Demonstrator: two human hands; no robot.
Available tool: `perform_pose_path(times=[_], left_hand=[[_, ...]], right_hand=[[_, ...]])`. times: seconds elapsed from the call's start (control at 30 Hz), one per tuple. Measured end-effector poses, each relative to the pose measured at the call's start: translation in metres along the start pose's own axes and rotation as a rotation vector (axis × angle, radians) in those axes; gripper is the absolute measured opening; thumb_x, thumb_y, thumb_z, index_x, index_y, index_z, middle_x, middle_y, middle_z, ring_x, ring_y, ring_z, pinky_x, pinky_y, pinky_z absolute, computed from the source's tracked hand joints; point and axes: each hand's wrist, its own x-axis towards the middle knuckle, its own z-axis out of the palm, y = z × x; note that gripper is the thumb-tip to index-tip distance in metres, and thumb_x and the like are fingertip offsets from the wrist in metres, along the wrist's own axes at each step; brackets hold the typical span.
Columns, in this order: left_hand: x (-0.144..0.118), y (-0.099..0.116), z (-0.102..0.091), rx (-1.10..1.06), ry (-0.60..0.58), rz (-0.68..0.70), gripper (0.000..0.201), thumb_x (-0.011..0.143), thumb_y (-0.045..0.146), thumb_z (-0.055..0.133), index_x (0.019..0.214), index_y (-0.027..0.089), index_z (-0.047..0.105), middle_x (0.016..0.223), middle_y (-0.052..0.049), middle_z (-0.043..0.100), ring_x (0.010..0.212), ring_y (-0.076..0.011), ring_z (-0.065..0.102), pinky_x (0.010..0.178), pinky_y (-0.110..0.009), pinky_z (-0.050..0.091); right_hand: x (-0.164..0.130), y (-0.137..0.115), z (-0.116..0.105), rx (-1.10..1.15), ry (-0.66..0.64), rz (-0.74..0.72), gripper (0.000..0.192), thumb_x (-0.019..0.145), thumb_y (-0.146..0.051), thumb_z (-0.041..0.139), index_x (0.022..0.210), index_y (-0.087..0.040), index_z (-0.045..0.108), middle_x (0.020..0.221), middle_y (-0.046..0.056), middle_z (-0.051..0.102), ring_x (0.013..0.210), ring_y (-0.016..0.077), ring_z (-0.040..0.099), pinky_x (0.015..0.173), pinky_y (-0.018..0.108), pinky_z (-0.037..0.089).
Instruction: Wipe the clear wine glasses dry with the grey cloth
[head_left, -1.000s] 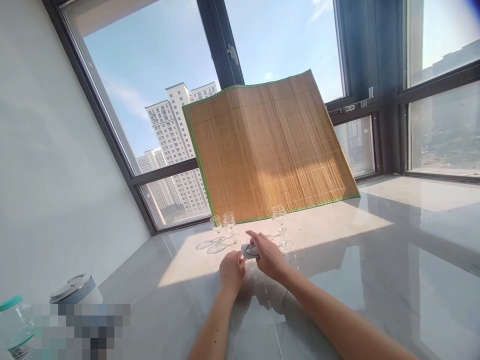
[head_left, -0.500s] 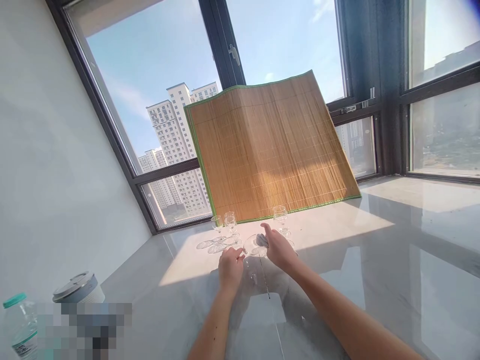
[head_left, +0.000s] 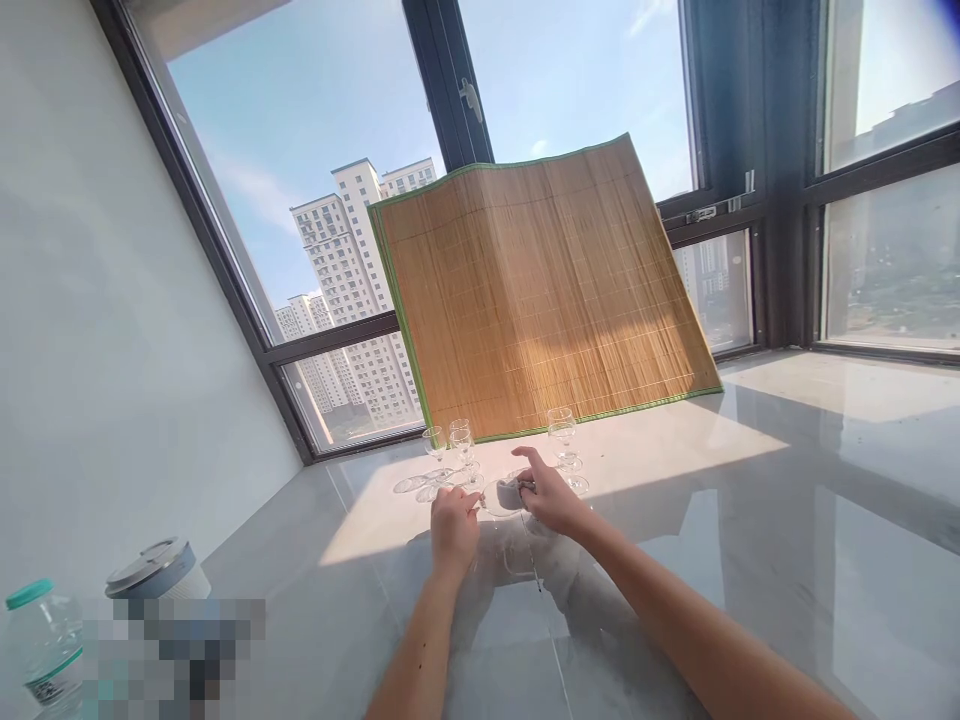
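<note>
My left hand pinches the near-left end of a clear glass, held low over the glossy table. Its exact shape is hard to make out. In my right hand is a small grey cloth, bunched against the glass, with the index finger sticking out. Beyond my left hand stand a small stemmed glass and more stemmed glasses close beside it. Past my right hand are further stemmed glasses, partly overlapping each other.
A bamboo mat with green edging leans against the window behind the glasses. At the lower left are a lidded paper cup and a plastic bottle with a green cap. A white wall bounds the left side.
My right hand and the cloth have shifted slightly left, over more of the glass. My left hand has moved a little left and up. The standing glasses stay in place.
</note>
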Motion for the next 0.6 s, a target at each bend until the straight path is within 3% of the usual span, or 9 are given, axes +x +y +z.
perform_pose_path(times=[0.17, 0.33, 0.47, 0.6], left_hand=[[0.002, -0.001, -0.002, -0.026, 0.018, 0.087, 0.038, 0.076, 0.000, 0.051, 0.088, 0.026, 0.076, 0.072, -0.004, 0.060, 0.081, -0.0207, 0.048, 0.072, -0.030, 0.040], [0.001, 0.004, -0.004, -0.046, 0.073, 0.097, 0.037, 0.081, 0.004, 0.048, 0.092, 0.024, 0.076, 0.072, -0.005, 0.059, 0.081, -0.0204, 0.048, 0.072, -0.031, 0.040], [0.000, 0.008, -0.005, -0.063, 0.083, 0.105, 0.036, 0.083, 0.005, 0.047, 0.091, 0.024, 0.076, 0.072, -0.005, 0.058, 0.082, -0.0204, 0.048, 0.073, -0.032, 0.041], [0.000, 0.011, -0.002, -0.132, 0.035, 0.067, 0.034, 0.079, 0.006, 0.050, 0.091, 0.025, 0.075, 0.073, -0.005, 0.059, 0.083, -0.0204, 0.049, 0.073, -0.030, 0.040]], right_hand=[[0.004, 0.014, 0.009, -0.055, 0.148, 0.105, 0.061, 0.072, -0.020, 0.057, 0.127, -0.023, 0.032, 0.086, -0.001, 0.058, 0.078, 0.0170, 0.057, 0.069, 0.027, 0.043], [0.004, 0.020, 0.005, -0.096, 0.170, 0.309, 0.070, 0.073, -0.044, 0.067, 0.128, -0.021, 0.031, 0.082, 0.000, 0.056, 0.068, 0.0181, 0.058, 0.058, 0.028, 0.042], [0.006, 0.020, 0.003, -0.036, 0.158, 0.334, 0.060, 0.073, -0.038, 0.068, 0.121, -0.022, 0.036, 0.075, -0.002, 0.056, 0.067, 0.0176, 0.059, 0.056, 0.026, 0.041], [0.007, 0.012, 0.001, 0.121, 0.186, 0.265, 0.055, 0.069, -0.028, 0.069, 0.115, -0.023, 0.039, 0.072, -0.004, 0.056, 0.067, 0.0169, 0.060, 0.059, 0.027, 0.044]])
